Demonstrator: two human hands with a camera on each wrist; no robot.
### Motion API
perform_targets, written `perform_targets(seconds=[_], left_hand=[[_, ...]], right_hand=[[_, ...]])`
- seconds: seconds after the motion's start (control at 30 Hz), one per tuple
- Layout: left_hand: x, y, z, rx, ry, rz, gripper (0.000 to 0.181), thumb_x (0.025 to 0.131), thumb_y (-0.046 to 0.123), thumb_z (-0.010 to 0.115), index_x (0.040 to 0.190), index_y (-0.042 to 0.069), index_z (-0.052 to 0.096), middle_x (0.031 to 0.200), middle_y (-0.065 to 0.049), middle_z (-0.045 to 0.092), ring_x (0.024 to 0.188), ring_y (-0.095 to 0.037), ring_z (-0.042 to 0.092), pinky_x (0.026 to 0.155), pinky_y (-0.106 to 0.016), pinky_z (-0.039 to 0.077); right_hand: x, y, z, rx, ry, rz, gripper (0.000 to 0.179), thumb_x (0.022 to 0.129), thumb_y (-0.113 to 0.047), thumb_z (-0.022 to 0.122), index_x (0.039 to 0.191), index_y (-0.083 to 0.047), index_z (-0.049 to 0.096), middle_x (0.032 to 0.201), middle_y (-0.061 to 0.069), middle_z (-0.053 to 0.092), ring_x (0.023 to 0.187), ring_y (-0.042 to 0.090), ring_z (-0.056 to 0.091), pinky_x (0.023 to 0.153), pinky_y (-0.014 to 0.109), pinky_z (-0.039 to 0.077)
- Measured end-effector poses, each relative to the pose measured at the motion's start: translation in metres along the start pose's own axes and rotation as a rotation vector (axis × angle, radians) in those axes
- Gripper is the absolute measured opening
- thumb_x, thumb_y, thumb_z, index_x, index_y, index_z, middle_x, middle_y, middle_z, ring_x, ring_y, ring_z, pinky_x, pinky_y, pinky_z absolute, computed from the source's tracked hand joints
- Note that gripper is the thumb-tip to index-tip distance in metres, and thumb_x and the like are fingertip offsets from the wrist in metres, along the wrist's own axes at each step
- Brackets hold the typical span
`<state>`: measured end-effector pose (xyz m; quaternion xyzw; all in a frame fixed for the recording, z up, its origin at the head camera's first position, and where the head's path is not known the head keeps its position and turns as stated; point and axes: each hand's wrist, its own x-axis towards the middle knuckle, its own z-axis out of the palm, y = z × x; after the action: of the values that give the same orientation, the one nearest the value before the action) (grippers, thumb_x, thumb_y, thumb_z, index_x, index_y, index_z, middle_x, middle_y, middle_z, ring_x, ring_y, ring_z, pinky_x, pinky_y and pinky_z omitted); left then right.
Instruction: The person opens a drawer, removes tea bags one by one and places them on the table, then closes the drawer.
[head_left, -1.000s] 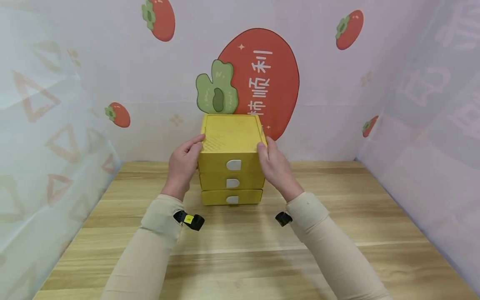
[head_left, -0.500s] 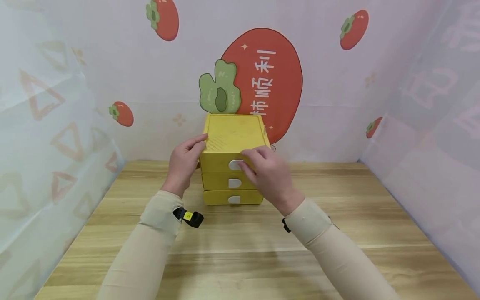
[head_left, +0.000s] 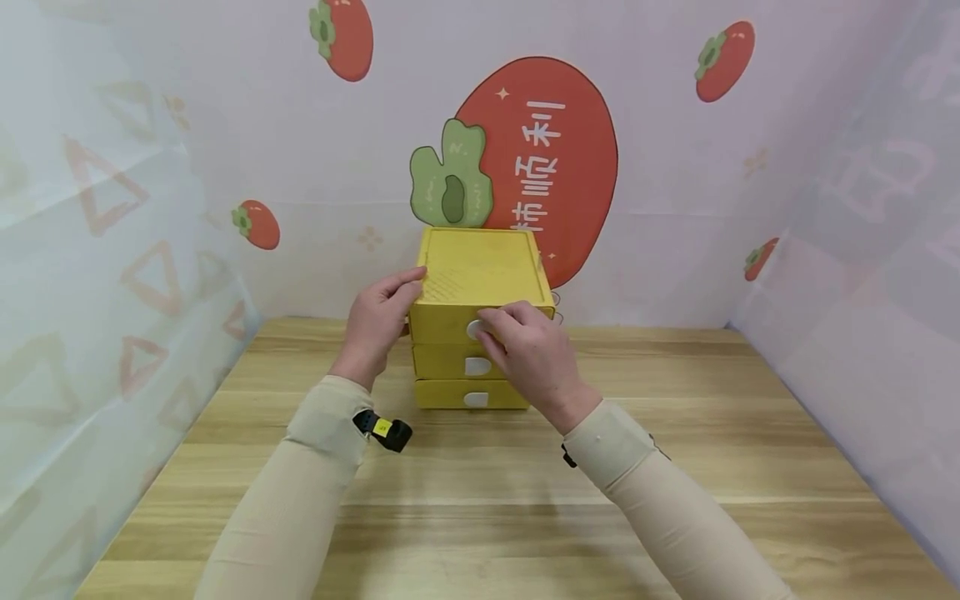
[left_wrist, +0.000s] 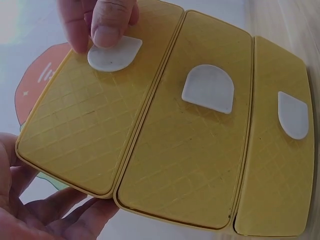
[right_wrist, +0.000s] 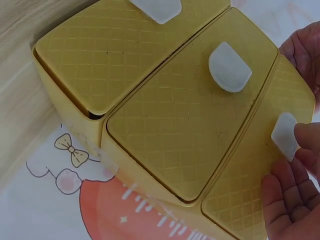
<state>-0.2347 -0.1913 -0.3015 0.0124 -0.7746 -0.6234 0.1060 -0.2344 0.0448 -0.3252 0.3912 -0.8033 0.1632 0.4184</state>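
Note:
A yellow three-drawer storage box (head_left: 483, 262) stands on the table, with a white rounded tab handle on each drawer. My left hand (head_left: 377, 323) holds the box at its upper left edge, thumb at the top and fingers along the side. At the front, my right hand (head_left: 536, 354) pinches the top drawer's handle (left_wrist: 114, 56), which it partly covers in the head view. In the right wrist view the thumb lies on that handle, fingers below it. The middle handle (right_wrist: 230, 67) and the bottom handle (head_left: 476, 400) are untouched. All drawers appear pushed in.
The wood-grain table (head_left: 480, 517) extends in front of the box and to both sides. Behind it hangs a pale backdrop (head_left: 652, 167) printed with red fruit, and printed sheets wall the left and right. A dark wrist strap (head_left: 384, 429) sits on the left sleeve.
My right hand has left the box's right edge, moved across its front and taken hold of the top drawer's handle. My left hand keeps its place. The head view has shifted slightly.

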Motion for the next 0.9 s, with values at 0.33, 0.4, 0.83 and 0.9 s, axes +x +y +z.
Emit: perform_targets(seconds=[0.33, 0.4, 0.83, 0.9], left_hand=[[0.0005, 0.0007, -0.0025, 0.019, -0.024, -0.003, 0.042, 0.104, 0.038, 0.055, 0.144, 0.029, 0.065, 0.147, 0.0, 0.06, 0.11, -0.017, 0.057, 0.083, -0.032, 0.061], [0.0008, 0.0008, -0.0045, 0.017, -0.032, -0.007, 0.042, 0.104, 0.038, 0.056, 0.144, 0.028, 0.066, 0.148, 0.001, 0.06, 0.11, -0.017, 0.059, 0.085, -0.036, 0.062], [0.0022, 0.0064, -0.0088, 0.021, -0.095, -0.055, 0.043, 0.105, 0.039, 0.057, 0.146, 0.028, 0.064, 0.15, 0.0, 0.058, 0.117, -0.026, 0.066, 0.085, -0.04, 0.063], [0.0019, 0.0072, -0.009, 0.023, -0.102, -0.056, 0.044, 0.105, 0.038, 0.056, 0.146, 0.028, 0.063, 0.151, 0.0, 0.058, 0.117, -0.026, 0.067, 0.084, -0.041, 0.064]], right_hand=[[0.0009, -0.0031, 0.0023, 0.015, -0.03, 0.049, 0.015, 0.094, -0.022, 0.081, 0.104, -0.012, 0.075, 0.091, 0.005, 0.067, 0.085, 0.02, 0.066, 0.065, 0.032, 0.06], [0.0016, -0.004, 0.0028, 0.016, -0.035, 0.063, 0.015, 0.094, -0.022, 0.081, 0.104, -0.012, 0.075, 0.091, 0.005, 0.067, 0.085, 0.02, 0.066, 0.065, 0.032, 0.06], [0.0041, -0.0063, 0.0004, 0.052, -0.084, 0.126, 0.014, 0.094, -0.021, 0.081, 0.101, -0.011, 0.074, 0.09, 0.006, 0.065, 0.082, 0.019, 0.065, 0.063, 0.031, 0.06], [0.0036, -0.0072, -0.001, 0.056, -0.082, 0.122, 0.015, 0.093, -0.021, 0.081, 0.101, -0.011, 0.074, 0.09, 0.006, 0.065, 0.082, 0.019, 0.065, 0.062, 0.031, 0.059]])
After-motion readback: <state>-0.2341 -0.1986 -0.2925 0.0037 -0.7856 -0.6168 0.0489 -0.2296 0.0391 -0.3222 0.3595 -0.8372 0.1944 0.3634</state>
